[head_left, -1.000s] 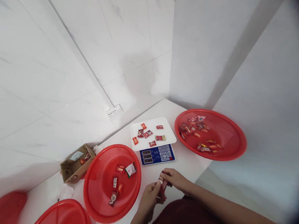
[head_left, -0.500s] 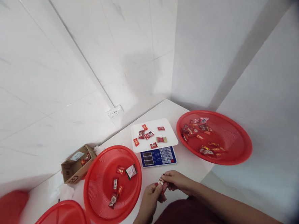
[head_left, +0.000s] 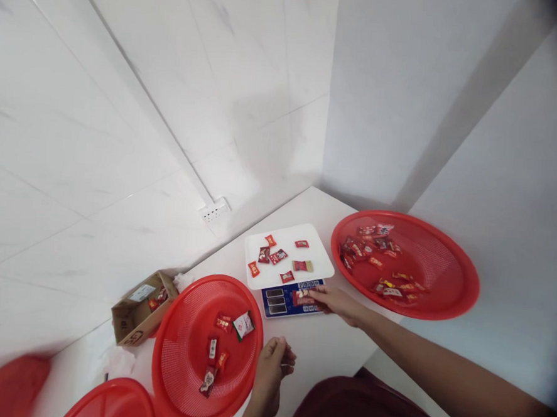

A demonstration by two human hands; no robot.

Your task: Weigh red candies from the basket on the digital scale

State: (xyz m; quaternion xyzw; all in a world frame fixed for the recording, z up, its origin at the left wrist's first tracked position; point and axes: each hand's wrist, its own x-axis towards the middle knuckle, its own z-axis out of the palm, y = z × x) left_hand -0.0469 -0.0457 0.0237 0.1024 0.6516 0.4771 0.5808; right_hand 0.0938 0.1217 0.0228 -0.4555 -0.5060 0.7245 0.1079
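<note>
My right hand point(head_left: 332, 301) pinches a red-wrapped candy point(head_left: 302, 297) over the blue keypad point(head_left: 275, 301) of a weighing scale, just in front of its pan. On the white pan point(head_left: 320, 261) lie several small wrapped candies, among them a red and gold one point(head_left: 302, 265) and a dark red one point(head_left: 264, 254). Close to the right rim of the middle red basket point(head_left: 168, 359), my left hand point(head_left: 271, 365) hangs with loosely curled fingers. I see nothing held in it.
A red basket point(head_left: 449, 269) with many candies stands at the right. Several candies lie in the middle basket, including a white and green packet point(head_left: 243, 325). At the left are a cardboard box point(head_left: 142, 316) and another red basket point(head_left: 116, 390). A socket strip point(head_left: 215, 211) is on the wall.
The candy, held between both hands before, is now in my right hand alone, which has moved forward over the scale. My left hand has let go and drawn slightly left.
</note>
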